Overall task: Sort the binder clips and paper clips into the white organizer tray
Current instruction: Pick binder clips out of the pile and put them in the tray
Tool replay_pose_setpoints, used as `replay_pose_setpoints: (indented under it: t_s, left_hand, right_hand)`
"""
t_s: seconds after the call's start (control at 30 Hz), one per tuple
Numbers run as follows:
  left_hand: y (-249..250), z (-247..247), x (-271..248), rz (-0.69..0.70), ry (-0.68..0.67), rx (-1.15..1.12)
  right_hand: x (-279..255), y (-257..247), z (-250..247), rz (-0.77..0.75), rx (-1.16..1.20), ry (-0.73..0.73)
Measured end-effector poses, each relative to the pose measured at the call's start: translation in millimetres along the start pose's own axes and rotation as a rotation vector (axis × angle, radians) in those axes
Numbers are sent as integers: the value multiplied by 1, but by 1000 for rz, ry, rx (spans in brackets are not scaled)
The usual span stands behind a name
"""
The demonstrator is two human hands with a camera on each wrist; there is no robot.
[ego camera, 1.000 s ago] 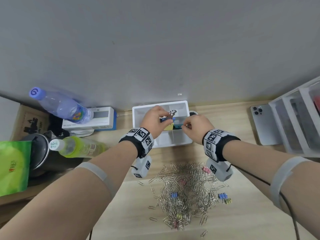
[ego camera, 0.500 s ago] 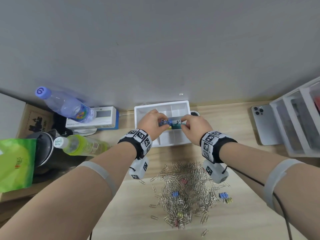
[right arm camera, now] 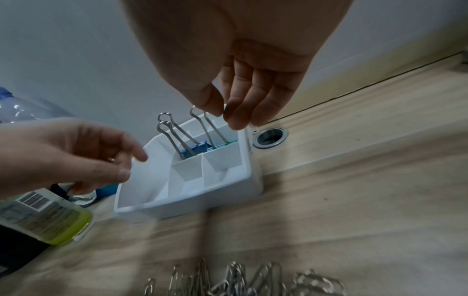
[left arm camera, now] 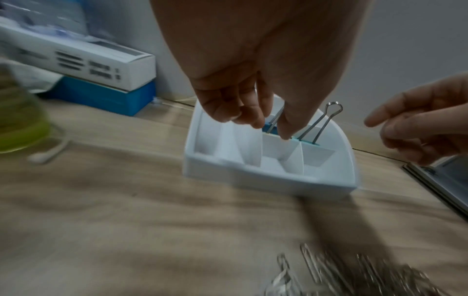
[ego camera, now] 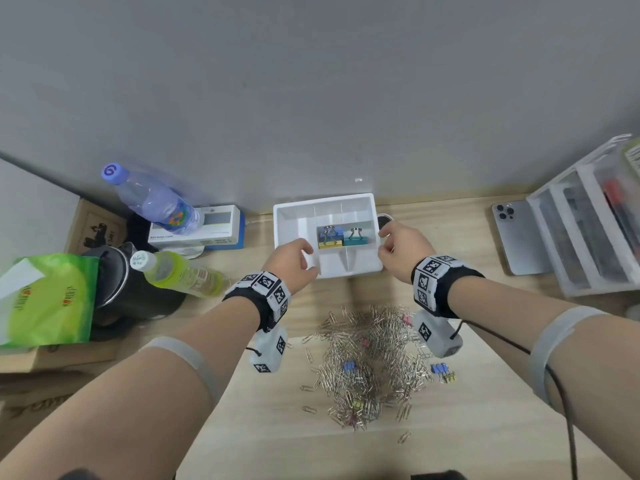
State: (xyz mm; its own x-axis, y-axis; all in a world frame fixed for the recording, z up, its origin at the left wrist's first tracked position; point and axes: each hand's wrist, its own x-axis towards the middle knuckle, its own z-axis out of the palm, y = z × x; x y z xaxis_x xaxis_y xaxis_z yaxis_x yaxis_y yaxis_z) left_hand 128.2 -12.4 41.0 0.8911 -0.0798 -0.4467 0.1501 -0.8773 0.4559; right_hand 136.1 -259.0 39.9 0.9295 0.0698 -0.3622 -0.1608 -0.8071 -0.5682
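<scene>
The white organizer tray [ego camera: 281,233] stands at the back of the wooden desk. In its middle compartments stand a blue and yellow binder clip pair [ego camera: 329,236] and a teal binder clip [ego camera: 356,238], their wire handles up [right arm camera: 177,136]. My left hand [ego camera: 306,256] hovers at the tray's near-left corner with relaxed fingers and holds nothing [left arm camera: 263,124]. My right hand [ego camera: 384,241] hangs by the tray's right wall, empty too [right arm camera: 228,116]. A heap of silver paper clips [ego camera: 370,355] lies nearer me, with small blue [ego camera: 349,367], yellow [ego camera: 450,376] and pink [ego camera: 407,319] binder clips among it.
Left of the tray are a white and blue box [ego camera: 197,226], a water bottle [ego camera: 152,199], a green drink bottle [ego camera: 180,271], a black kettle [ego camera: 117,285] and a green packet [ego camera: 45,299]. A phone [ego camera: 519,237] and clear drawers [ego camera: 588,230] lie right. A cable hole [ego camera: 384,221] sits behind.
Both hands let go of the binder clips inside the tray and drew back toward me and apart. The clips now stand in the middle compartments.
</scene>
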Motion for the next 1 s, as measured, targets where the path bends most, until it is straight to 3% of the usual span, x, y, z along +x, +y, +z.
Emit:
replay_pose_setpoints:
  t_s: [0.27,0.6,0.77,1.0]
  left_hand:
    - [-19,27,-63,-113,-171,94]
    - [0,92,-117,-102,-346,126]
    - [7,122,-130,-112,-286,137]
    - [7,143,-146,-174,-211,130]
  right_hand:
    - [-57,41,3,97,-98,-180]
    - [-138,103,15,254,-209,-293]
    - [-165,128,29,267,-162,-308]
    - [-172,135,53,206,-128,-170]
